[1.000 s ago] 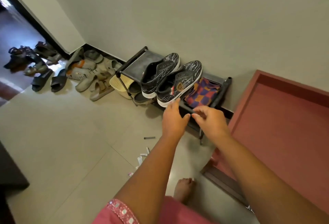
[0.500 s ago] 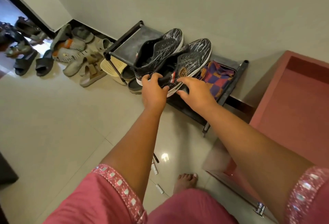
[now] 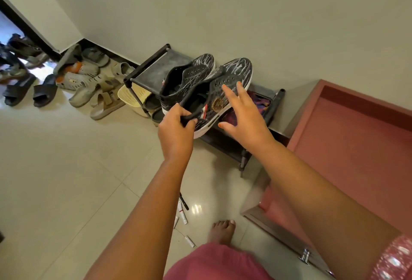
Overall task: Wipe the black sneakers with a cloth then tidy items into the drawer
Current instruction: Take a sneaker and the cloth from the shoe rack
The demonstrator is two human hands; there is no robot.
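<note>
Two black sneakers with white scribble marks are on the dark shoe rack (image 3: pixel 146 74). My left hand (image 3: pixel 176 128) grips the heel of the nearer sneaker (image 3: pixel 231 74) and lifts it off the rack. My right hand (image 3: pixel 242 112) hovers over that sneaker's side with fingers spread, holding nothing. The other sneaker (image 3: pixel 189 77) stays on the rack behind. A checked purple and orange cloth (image 3: pixel 259 101) lies on the rack, partly hidden by my right hand. An open reddish drawer (image 3: pixel 347 137) stands at the right.
Sandals and slippers (image 3: pixel 89 83) crowd the floor left of the rack, with more by the doorway. Small tubes and a pen (image 3: pixel 182 210) lie on the tiles near my bare foot (image 3: pixel 223 230). The drawer's metal handle (image 3: pixel 304 255) sticks out at the lower right.
My left hand has closed round the nearer sneaker's heel and raised it. My right hand has let go and opened its fingers above the shoe.
</note>
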